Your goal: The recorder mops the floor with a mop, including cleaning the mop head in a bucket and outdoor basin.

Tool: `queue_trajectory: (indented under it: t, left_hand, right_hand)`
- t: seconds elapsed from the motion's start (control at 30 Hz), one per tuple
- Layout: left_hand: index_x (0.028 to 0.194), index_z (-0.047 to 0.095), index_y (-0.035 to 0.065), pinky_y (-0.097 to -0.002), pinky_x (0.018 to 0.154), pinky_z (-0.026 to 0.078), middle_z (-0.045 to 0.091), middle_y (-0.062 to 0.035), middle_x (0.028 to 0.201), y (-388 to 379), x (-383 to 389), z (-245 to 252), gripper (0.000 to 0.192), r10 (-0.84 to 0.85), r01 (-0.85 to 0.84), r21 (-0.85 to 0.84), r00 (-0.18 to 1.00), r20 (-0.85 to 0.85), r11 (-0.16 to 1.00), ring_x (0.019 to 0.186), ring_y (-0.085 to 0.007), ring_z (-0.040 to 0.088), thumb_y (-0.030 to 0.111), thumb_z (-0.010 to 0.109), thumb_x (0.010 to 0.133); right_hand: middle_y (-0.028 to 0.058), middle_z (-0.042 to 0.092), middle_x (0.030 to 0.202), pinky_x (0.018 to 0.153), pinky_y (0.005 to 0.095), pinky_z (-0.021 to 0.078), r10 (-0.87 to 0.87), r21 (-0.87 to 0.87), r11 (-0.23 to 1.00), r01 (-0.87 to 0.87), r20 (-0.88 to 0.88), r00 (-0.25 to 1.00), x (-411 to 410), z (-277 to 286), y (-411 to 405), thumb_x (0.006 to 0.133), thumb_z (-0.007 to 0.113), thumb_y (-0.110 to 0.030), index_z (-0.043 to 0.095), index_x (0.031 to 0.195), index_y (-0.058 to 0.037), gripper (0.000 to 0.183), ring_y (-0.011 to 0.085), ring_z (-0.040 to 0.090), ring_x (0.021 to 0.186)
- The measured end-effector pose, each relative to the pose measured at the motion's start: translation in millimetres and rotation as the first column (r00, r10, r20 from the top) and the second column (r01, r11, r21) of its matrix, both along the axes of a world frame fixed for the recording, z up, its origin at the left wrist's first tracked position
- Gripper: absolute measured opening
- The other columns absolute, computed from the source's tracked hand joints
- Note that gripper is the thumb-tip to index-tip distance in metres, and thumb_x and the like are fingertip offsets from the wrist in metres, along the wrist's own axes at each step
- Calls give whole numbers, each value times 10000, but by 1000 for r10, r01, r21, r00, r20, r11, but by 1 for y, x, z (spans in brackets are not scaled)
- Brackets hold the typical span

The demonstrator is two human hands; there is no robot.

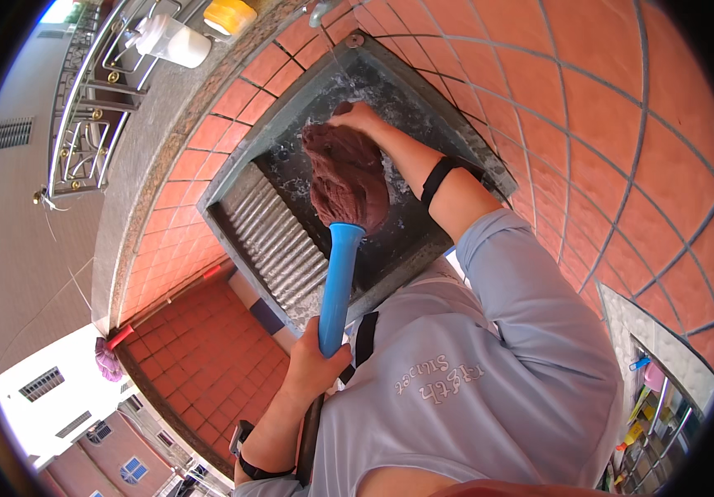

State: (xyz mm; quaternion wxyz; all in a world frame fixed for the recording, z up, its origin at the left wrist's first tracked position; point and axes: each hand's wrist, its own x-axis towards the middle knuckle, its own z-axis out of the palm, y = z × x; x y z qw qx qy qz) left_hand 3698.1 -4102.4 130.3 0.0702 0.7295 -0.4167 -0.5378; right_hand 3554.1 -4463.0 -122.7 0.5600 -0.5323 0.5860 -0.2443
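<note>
A mop with a wet brown cloth head [353,174] and a blue plastic handle sleeve [339,279] lies across a dark stone laundry sink [406,248]. My left hand [316,363] is closed around the lower part of the blue sleeve, near my body. At the far end of the mop head, my right hand [360,118] grips a bunch of the cloth, its fingers partly hidden. A tap [319,13] above the sink's far corner lets a thin stream of water fall. Water with splashes or foam lies in the basin around the cloth.
A ribbed washboard slope [273,233] forms the sink's left part. Orange tiled wall [549,124] rises at the right. On the stone ledge [164,118] stand a clear bottle [177,43] and a yellow-and-white item [229,17], beside a metal railing [83,112]. Red tiled floor [208,360] lies below left.
</note>
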Motion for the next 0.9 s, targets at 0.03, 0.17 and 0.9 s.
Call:
queue_trajectory:
  t: [0.03, 0.17, 0.9]
  left_hand:
    - [1017, 486, -13, -312, 505, 451, 542, -92, 673, 5, 5, -8, 367, -138, 155, -139, 982, 127, 978, 553, -180, 565, 131, 642, 718]
    - [1018, 486, -24, -366, 642, 465, 578, -182, 752, -7, 8, -21, 415, -251, 260, -27, 951, 178, 965, 698, -243, 595, 173, 653, 694]
    - [992, 437, 17, -198, 305, 373, 473, -60, 561, -26, 21, 47, 317, 375, 38, 468, -658, -653, 883, 352, -69, 394, 117, 590, 733]
  right_hand:
    - [205, 630, 984, 712, 391, 513, 19, 3, 1000, -19, 1, 1000, 12, 8, 5, 596, 734, -383, 629, 943, 53, 567, 310, 635, 873]
    - [235, 612, 1009, 771, 402, 497, 261, -8, 957, -290, -410, 874, 22, 38, 25, 576, 732, -361, 638, 966, 24, 556, 359, 611, 910]
    - [123, 392, 1357, 985, 411, 377, -34, 188, 923, -336, 909, 415, 46, 60, 47, 882, 471, -476, 368, 1325, -83, 601, 265, 451, 1175]
